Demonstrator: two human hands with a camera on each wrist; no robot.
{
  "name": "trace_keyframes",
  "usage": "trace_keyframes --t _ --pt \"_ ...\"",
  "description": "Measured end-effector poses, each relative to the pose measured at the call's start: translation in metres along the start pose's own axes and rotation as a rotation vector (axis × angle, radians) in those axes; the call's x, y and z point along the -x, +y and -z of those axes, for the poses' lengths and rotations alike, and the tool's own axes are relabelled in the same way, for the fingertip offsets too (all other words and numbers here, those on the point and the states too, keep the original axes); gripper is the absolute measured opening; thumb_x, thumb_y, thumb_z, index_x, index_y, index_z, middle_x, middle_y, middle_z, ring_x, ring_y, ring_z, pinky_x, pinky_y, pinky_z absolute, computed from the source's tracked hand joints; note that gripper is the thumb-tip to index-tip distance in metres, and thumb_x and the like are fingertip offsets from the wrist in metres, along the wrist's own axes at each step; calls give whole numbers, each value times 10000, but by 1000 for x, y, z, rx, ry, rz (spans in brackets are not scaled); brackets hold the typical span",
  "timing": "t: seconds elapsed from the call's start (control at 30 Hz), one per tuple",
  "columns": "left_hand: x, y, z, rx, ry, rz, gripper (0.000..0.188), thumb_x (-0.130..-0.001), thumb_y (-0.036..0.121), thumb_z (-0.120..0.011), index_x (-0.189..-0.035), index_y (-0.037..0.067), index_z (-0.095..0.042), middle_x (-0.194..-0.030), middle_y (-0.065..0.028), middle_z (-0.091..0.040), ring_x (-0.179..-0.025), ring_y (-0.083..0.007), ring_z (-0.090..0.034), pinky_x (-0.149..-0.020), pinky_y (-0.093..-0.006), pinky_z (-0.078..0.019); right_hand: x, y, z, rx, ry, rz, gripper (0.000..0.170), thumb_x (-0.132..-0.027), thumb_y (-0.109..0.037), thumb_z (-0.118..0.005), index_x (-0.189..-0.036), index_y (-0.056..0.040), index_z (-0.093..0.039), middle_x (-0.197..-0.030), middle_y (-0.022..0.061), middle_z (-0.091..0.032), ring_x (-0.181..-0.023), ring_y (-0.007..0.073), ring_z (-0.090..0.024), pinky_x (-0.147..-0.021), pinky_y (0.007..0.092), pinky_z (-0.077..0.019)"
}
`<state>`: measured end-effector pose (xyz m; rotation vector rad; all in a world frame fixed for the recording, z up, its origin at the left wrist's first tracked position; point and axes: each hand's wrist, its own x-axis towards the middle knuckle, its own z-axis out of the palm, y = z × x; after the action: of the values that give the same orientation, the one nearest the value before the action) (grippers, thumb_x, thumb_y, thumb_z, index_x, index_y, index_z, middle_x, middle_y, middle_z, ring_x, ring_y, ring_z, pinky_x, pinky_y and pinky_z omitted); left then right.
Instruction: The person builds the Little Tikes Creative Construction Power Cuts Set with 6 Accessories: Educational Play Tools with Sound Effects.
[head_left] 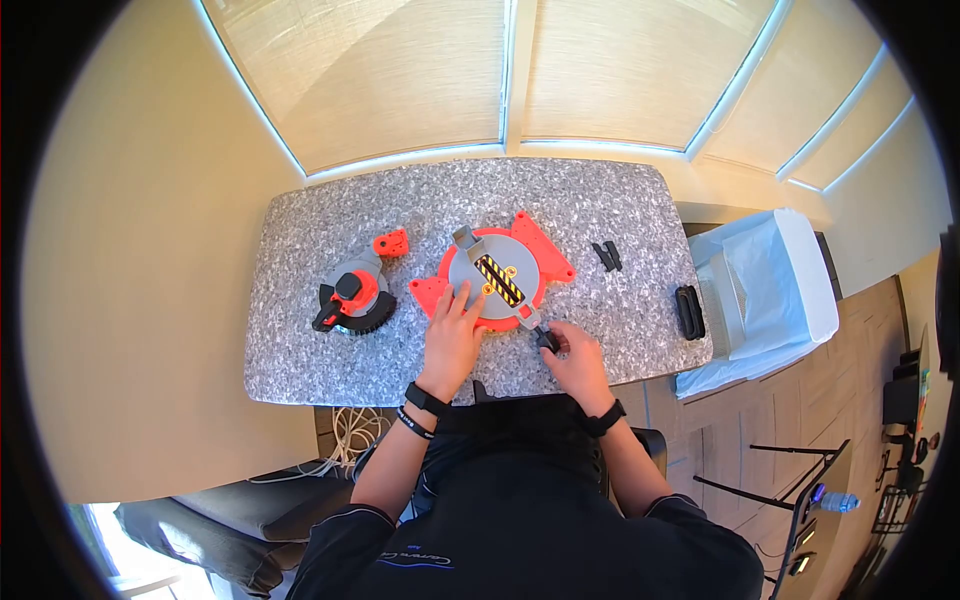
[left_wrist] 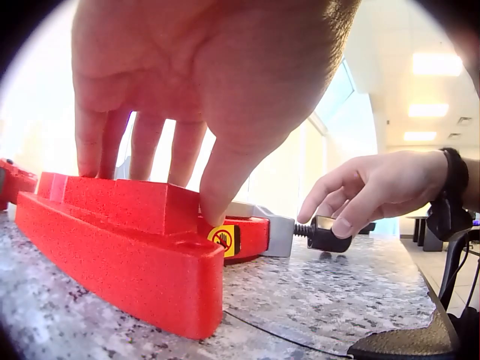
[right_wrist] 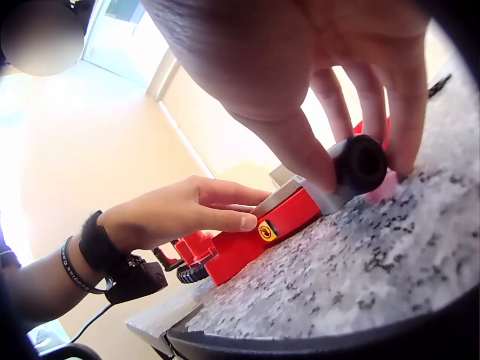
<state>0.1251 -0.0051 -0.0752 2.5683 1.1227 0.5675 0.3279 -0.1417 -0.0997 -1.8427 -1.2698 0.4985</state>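
Note:
A red base with a round grey plate (head_left: 470, 268) lies flat on the speckled table. My left hand (head_left: 452, 338) rests on its near left part with the fingers nearly straight; in the left wrist view those fingers touch the red base (left_wrist: 120, 244). At the end of the grey arm, my right hand (head_left: 580, 368) pinches a black knob (head_left: 547, 341) between thumb and fingers. A threaded screw (left_wrist: 302, 230) shows between the knob and the grey arm in the left wrist view. The right wrist view shows the thumb and fingers of my right hand (right_wrist: 330, 97) round the black knob (right_wrist: 365, 163).
A saw head with a black handle (head_left: 350, 290) lies on the table at left. Black clips (head_left: 607, 256) and a black oblong part (head_left: 689, 312) lie at right. A lined white bin (head_left: 790, 290) stands beyond the right edge. Cables (head_left: 355, 432) hang below the table.

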Motion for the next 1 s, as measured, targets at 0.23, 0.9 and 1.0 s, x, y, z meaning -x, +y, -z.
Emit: trace_keyframes --t 0.23,0.9,1.0 --pt "0 0 -2 -3 8 -6 566 -839 104 -785 -1386 86 -638 -1539 -169 -505 -1421 -411 -468 -1125 -463 -468 1 -7 -4 156 47 83 429 -795 -37 -816 -1194 -29 -656 -1084 150 -663 -855 293 -708 -745 371 -587" --pt "1 0 -3 10 27 -19 554 -843 113 -784 -1377 87 -639 -1522 -160 -521 -1416 -413 -469 -1111 -465 -485 4 -10 -4 52 53 29 375 -834 -77 -740 -1195 -2 -670 -1026 230 -698 -954 425 -671 -852 481 -547" --pt "1 1 -3 7 28 -16 550 -842 112 -785 -1373 88 -643 -1525 -161 -519 -1417 -409 -471 -1111 -464 -486 4 -14 -2 68 52 17 387 -812 -78 -767 -1181 -17 -669 -1047 212 -689 -981 420 -669 -858 484 -545"
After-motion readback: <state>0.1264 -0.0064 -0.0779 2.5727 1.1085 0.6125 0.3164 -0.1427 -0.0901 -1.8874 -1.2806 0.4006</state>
